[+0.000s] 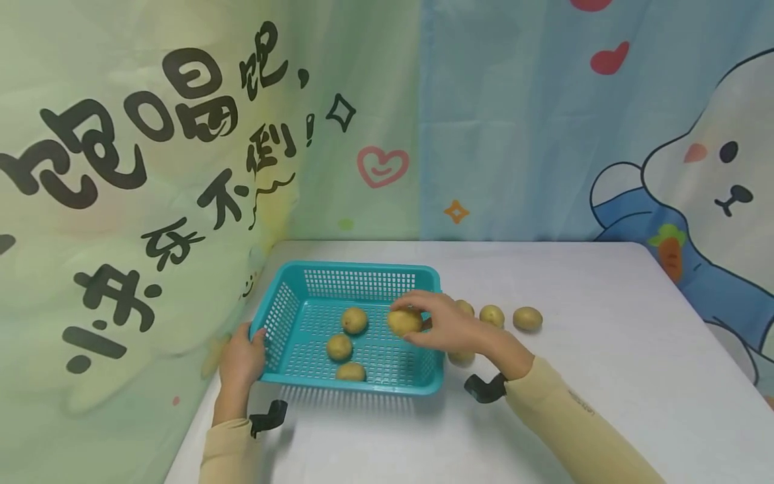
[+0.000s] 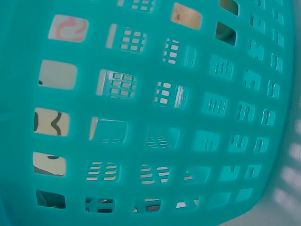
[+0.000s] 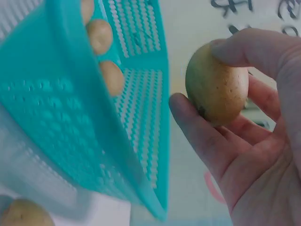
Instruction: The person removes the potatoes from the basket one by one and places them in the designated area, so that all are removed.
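A turquoise plastic basket (image 1: 351, 390) with perforated walls stands on the table, and its wall (image 2: 141, 110) fills the left wrist view. My left hand (image 1: 240, 359) grips the basket's left side, with the thumb over the rim. In my right hand (image 1: 450, 323) a yellow-brown potato (image 1: 404, 322) is held above the right part of the basket. The right wrist view shows that potato (image 3: 217, 84) between thumb and fingers, beside the basket's rim. Three potatoes lie on the basket floor: one at the back (image 1: 354, 320), a second potato (image 1: 339, 347) and a third potato (image 1: 351, 372) by the front wall.
Right of the basket, several potatoes lie on the white table (image 1: 592, 403), among them a potato (image 1: 528, 318) farthest right and another potato (image 1: 492, 316) beside it. One potato (image 1: 461, 359) is partly under my right wrist. A printed curtain (image 1: 508, 134) hangs behind and to the left.
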Tool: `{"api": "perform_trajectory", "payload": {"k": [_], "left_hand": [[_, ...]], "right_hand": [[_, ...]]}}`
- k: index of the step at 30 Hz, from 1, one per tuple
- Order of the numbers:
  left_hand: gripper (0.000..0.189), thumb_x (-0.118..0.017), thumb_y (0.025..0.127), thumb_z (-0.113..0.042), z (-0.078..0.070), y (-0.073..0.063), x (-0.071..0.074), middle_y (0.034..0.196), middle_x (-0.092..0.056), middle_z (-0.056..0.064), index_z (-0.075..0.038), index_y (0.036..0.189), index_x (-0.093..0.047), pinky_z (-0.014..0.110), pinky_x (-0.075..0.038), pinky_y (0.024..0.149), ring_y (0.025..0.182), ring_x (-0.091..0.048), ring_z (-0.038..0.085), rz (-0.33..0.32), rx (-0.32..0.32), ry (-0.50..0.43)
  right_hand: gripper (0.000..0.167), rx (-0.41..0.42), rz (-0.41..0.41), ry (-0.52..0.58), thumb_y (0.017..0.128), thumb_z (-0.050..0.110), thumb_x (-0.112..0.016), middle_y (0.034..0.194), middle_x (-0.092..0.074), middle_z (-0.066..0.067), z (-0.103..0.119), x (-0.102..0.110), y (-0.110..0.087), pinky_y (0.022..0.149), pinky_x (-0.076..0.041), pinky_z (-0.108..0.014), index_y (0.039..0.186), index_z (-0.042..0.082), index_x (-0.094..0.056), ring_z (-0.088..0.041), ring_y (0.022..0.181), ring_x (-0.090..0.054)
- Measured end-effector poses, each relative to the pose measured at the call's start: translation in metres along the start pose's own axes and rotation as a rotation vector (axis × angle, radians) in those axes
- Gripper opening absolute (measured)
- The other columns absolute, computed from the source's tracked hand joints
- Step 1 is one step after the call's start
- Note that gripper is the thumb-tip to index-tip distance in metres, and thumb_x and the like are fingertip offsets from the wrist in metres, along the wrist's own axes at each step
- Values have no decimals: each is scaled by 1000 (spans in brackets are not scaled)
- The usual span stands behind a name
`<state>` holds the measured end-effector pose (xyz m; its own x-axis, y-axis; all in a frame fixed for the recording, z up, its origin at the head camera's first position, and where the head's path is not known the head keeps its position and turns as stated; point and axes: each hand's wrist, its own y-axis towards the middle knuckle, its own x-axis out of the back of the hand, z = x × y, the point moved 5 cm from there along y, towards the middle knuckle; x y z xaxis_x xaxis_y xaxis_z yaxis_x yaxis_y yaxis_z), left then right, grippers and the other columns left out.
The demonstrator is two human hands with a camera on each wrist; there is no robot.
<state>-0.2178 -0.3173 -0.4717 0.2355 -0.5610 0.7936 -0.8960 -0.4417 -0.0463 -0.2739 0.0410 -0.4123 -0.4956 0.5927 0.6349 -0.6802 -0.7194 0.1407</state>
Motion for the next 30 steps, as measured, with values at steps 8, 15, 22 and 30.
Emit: {"api": "perform_trajectory", "payload": {"k": [8, 15, 22, 30], "left_hand": [[48, -38, 106, -24, 2, -1, -1, 126, -54, 32, 8, 141, -40, 52, -46, 77, 103, -58, 42, -5, 14, -15], [48, -39, 106, -25, 0, 1, -1, 126, -55, 32, 6, 142, -40, 52, -47, 77, 103, -59, 43, -10, -10, -28], [47, -40, 106, -25, -1, 3, 0, 125, -57, 31, 5, 141, -42, 49, -48, 74, 100, -59, 40, -20, -10, -15], [47, -40, 106, -25, -1, 1, -1, 126, -56, 32, 5, 142, -41, 50, -47, 75, 102, -59, 42, -21, 5, -20]], "right_hand": [[46, -72, -191, 85, 84, 5, -74, 127, -59, -1, -19, 27, -44, 80, -55, -30, 128, 14, -61, -26, 110, -61], [48, -147, -266, 38, 84, 1, -74, 132, -56, -11, -60, 39, -90, 82, -55, -33, 129, 6, -58, -32, 114, -57], [48, -251, -328, 16, 87, 12, -74, 131, -56, -15, -102, 31, -121, 85, -54, -37, 131, 4, -57, -41, 117, -57], [53, -281, -423, -12, 85, 5, -74, 132, -57, -20, -124, 20, -135, 96, -45, -48, 133, -1, -52, -38, 122, -52]]}}
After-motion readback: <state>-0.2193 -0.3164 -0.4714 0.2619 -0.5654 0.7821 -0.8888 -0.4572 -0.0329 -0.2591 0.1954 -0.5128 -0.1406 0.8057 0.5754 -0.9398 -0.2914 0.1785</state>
